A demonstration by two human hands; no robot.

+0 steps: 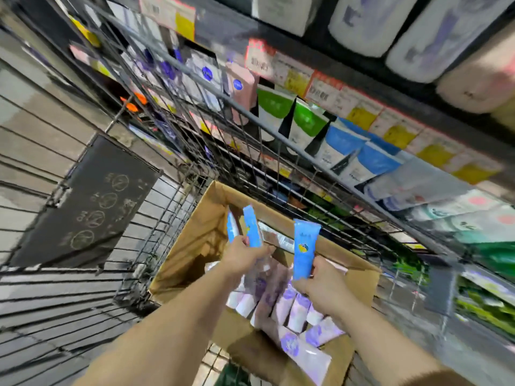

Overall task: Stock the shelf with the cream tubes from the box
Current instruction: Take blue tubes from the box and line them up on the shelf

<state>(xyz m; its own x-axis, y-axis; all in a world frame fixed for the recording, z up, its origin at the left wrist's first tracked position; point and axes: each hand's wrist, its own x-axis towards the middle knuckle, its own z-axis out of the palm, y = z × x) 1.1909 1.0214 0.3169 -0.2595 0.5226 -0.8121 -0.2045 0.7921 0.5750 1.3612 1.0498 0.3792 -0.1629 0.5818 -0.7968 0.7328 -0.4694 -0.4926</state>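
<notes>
An open cardboard box [195,240] sits inside a wire cart, low in the middle of the view. Several white and purple cream tubes [295,310] lie in it. My left hand [245,254] grips two blue tubes [252,227] above the box, pointing up. My right hand [323,285] holds one blue tube [303,249] upright by its lower end. The shelf [362,126] runs along the upper right, lined with green and blue tubes standing in a row.
The black wire cart [156,232] surrounds the box, its tall mesh side between me and the shelf. A dark chalk sign [92,201] hangs on the cart's left wall. Price labels [323,93] line the shelf edge. Large white packs [390,26] sit on the top shelf.
</notes>
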